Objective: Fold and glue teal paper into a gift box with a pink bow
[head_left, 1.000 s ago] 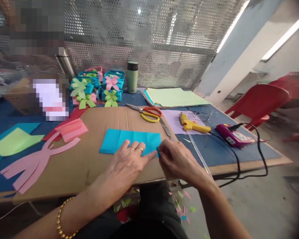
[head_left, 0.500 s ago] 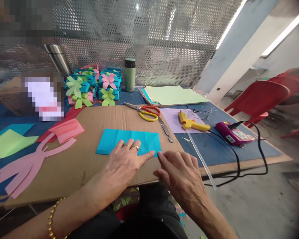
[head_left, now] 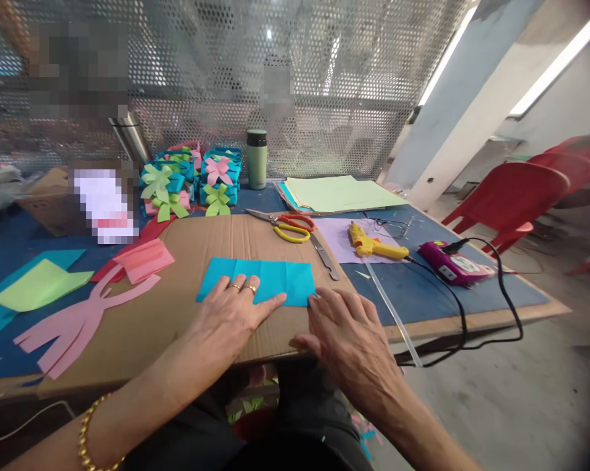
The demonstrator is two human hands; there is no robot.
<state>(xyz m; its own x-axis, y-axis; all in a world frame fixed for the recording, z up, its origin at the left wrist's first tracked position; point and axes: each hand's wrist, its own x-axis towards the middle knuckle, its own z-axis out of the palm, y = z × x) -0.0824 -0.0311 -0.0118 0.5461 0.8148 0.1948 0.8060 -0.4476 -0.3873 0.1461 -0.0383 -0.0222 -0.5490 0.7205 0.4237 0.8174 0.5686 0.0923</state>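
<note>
Probably crease-prone, the blue paper [head_left: 274, 278] is pressed by a spread left hand [head_left: 232, 311], its graspable near-right corner by an unclenched right hand [head_left: 348, 330].

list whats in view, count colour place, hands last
folded paper: 1, blue, on cardboard
cardboard: 1, brown, on table
table: 1, blue top, below cardboard
scissors: 1, red and yellow handles, cardboard's far edge
metal strip: 1, grey, beside scissors
glue gun: 1, yellow, right of scissors
purple sheet: 1, purple, under glue gun
socket box: 1, magenta, table's right
paper stack: 1, green on top, table's back
bottle: 1, green, back
flask: 1, silver, back left
flowered items: several, blue, pink, green, back
loose papers: several, pink, red, green, blue, left
chairs: count unclear, red, right
left hand: 1, ringed, on folded paper
right hand: 1, at its near right corner
</note>
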